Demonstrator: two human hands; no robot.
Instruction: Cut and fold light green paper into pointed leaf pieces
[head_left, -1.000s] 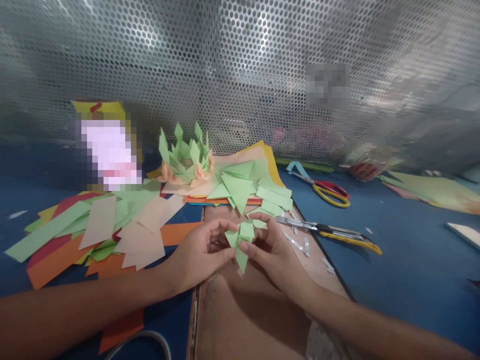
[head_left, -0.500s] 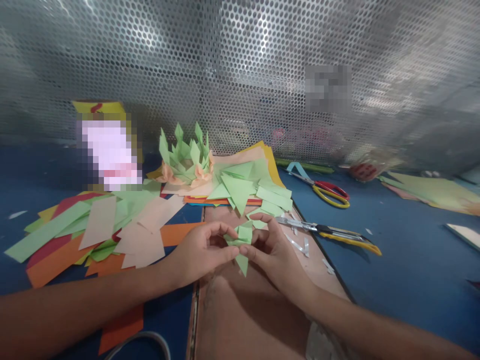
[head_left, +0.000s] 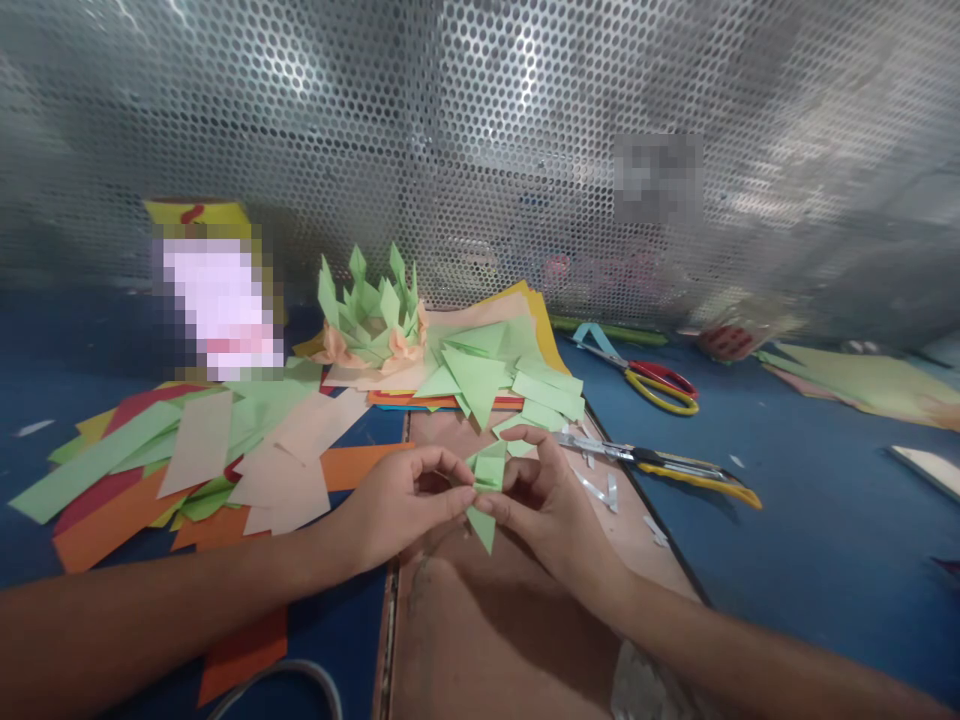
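Note:
A small folded piece of green paper (head_left: 490, 472) is pinched between both hands above the brown board (head_left: 480, 640), its pointed end hanging toward me. My left hand (head_left: 409, 498) grips its left edge with thumb and index finger. On the right edge, the thumb of my right hand (head_left: 544, 500) presses against the paper, with the index finger arched above. Just behind lie loose green paper triangles (head_left: 476, 380) and cut green strips (head_left: 547, 390). Farther back stands a folded green paper crown-like piece (head_left: 371, 310) with peach paper flowers (head_left: 405, 345) around its base.
To the right lie a utility knife (head_left: 660, 465) and red-and-yellow scissors (head_left: 637, 380). A pile of coloured paper strips (head_left: 202, 440) spreads at the left. A white ring (head_left: 322, 680), perhaps tape, sits at the front edge. Behind everything rises a perforated metal panel (head_left: 450, 130).
My left fingers have shifted slightly on the green paper, and its left flap is now folded in, so the piece looks narrower. My right hand has hardly moved.

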